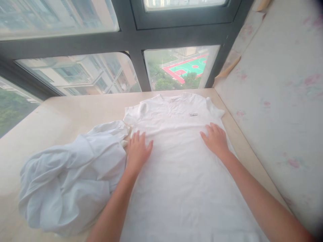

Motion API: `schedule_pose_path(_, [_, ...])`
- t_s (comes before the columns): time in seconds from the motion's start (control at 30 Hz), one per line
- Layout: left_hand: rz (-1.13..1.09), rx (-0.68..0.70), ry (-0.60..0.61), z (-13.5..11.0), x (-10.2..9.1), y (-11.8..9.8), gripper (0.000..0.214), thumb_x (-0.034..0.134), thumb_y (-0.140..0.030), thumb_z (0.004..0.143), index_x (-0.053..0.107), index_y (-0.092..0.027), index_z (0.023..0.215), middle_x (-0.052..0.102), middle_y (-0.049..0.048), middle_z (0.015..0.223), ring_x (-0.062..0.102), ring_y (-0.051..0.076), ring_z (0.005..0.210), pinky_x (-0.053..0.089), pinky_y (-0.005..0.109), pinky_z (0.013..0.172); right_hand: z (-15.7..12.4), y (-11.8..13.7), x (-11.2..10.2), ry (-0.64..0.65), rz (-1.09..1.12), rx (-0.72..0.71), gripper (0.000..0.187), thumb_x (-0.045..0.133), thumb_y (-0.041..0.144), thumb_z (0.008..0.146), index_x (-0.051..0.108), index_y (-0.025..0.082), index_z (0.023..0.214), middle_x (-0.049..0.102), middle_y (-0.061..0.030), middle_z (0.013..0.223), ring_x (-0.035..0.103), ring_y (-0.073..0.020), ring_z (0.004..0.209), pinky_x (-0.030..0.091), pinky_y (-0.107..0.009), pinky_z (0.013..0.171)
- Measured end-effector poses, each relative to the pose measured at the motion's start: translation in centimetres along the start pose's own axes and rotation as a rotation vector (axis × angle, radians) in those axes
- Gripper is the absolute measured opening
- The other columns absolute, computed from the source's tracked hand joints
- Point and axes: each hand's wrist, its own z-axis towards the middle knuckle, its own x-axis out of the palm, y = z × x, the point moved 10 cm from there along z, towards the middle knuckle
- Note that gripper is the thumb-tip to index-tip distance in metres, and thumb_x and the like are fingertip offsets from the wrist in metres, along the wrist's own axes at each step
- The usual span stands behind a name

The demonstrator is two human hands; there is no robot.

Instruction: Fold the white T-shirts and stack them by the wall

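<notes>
A white short-sleeved T-shirt (176, 168) lies spread out on the sill, its collar toward the window and a small dark label on the chest. My left hand (138, 149) rests flat on its left side below the sleeve, fingers apart. On the opposite side my right hand (215, 138) lies on the cloth below the other sleeve, fingers stretched out. Neither hand grips the fabric. Slight wrinkles run across the shirt. Its hem reaches past the bottom of the view.
A crumpled heap of white cloth (73, 178) lies left of the shirt, close to my left forearm. The pale sill (83, 111) ends at a dark window frame (140, 72). A flowered wall (277, 111) with peeling edges bounds the right side.
</notes>
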Motion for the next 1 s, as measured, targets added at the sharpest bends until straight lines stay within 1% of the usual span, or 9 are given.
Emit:
schedule_pose_path(0.1, [-0.077,-0.026,-0.063,5.3,0.0,-0.1,0.05,0.052,-0.038,0.094,0.051,-0.016,0.138,0.044,0.0175,0.15,0.038,0.035,0.14,0.031,0.05,0.115,3.7,4.4,0.8,0.023,0.091,-0.171,0.054,0.037,0.047,0.098,0.053,0.013,0.137,0.042,-0.0183,0.15,0.038,-0.0316,0.138,0.034,-0.049,0.11])
schedule_pose_path(0.2, [-0.178,-0.118,-0.058,9.4,0.9,2.1,0.042,0.057,-0.031,0.091,0.054,-0.017,0.13,0.052,0.0157,0.143,0.041,0.033,0.138,0.029,0.051,0.116,7.0,7.4,2.0,0.097,0.125,-0.27,0.05,0.041,0.041,0.097,0.053,0.016,0.138,0.045,-0.0137,0.149,0.041,-0.0287,0.136,0.035,-0.045,0.11])
schedule_pose_path(0.33, [-0.232,-0.331,-0.078,10.8,1.0,7.9,0.04,0.046,-0.027,0.096,0.046,-0.003,0.129,0.051,0.0228,0.138,0.046,0.03,0.133,0.037,0.042,0.111,10.7,6.3,2.9,0.128,0.039,-0.081,0.04,0.046,0.033,0.093,0.062,0.015,0.125,0.058,-0.0155,0.133,0.051,-0.0324,0.121,0.04,-0.048,0.101])
schedule_pose_path(0.4, [-0.254,-0.413,-0.073,10.5,1.0,10.2,0.045,0.038,-0.029,0.1,0.038,0.004,0.13,0.048,0.0269,0.138,0.05,0.027,0.129,0.04,0.035,0.106,12.5,7.6,2.9,0.117,0.081,-0.057,0.037,0.047,0.03,0.092,0.064,0.014,0.12,0.061,-0.0153,0.127,0.053,-0.0323,0.117,0.041,-0.046,0.1])
schedule_pose_path(0.47, [-0.27,-0.478,-0.062,10.3,1.1,11.5,0.053,0.037,-0.038,0.101,0.035,0.006,0.13,0.052,0.0276,0.133,0.054,0.026,0.125,0.041,0.034,0.102,14.6,11.9,3.0,0.126,0.201,-0.151,0.036,0.048,0.028,0.091,0.064,0.013,0.12,0.062,-0.0138,0.126,0.053,-0.0296,0.118,0.041,-0.042,0.102])
schedule_pose_path(0.6, [-0.268,-0.578,-0.052,10.2,1.3,12.2,0.063,0.056,-0.055,0.09,0.045,-0.005,0.127,0.064,0.0239,0.118,0.059,0.035,0.119,0.046,0.042,0.097,19.4,24.1,4.1,0.243,0.449,-0.352,0.037,0.048,0.024,0.091,0.063,0.013,0.124,0.065,-0.0094,0.123,0.057,-0.0225,0.114,0.043,-0.034,0.101])
schedule_pose_path(0.77, [-0.225,-0.621,-0.109,9.7,1.2,12.6,0.069,0.064,-0.046,0.085,0.042,-0.012,0.14,0.061,0.0217,0.124,0.061,0.036,0.116,0.049,0.043,0.091,23.3,37.2,7.1,0.429,0.491,-0.524,0.046,0.055,0.013,0.08,0.062,0.019,0.125,0.066,-0.0049,0.122,0.06,-0.0206,0.111,0.045,-0.031,0.097])
schedule_pose_path(0.9, [-0.318,-0.626,-0.097,9.4,1.6,13.1,0.074,0.064,-0.043,0.084,0.036,-0.01,0.145,0.059,0.0208,0.124,0.061,0.034,0.115,0.049,0.043,0.093,23.6,42.5,10.0,0.589,0.383,-0.559,0.067,0.059,0.006,0.073,0.053,0.021,0.138,0.063,-0.0064,0.128,0.06,-0.0202,0.11,0.047,-0.03,0.092])
schedule_pose_path(1.0, [-0.375,-0.645,-0.07,9.1,1.8,13.2,0.079,0.065,-0.043,0.083,0.033,-0.01,0.147,0.06,0.0215,0.125,0.06,0.036,0.116,0.048,0.045,0.093,23.8,44.0,10.0,0.597,0.317,-0.568,0.046,0.059,0.006,0.074,0.068,0.017,0.118,0.068,-0.0081,0.113,0.062,-0.0199,0.1,0.047,-0.029,0.086])
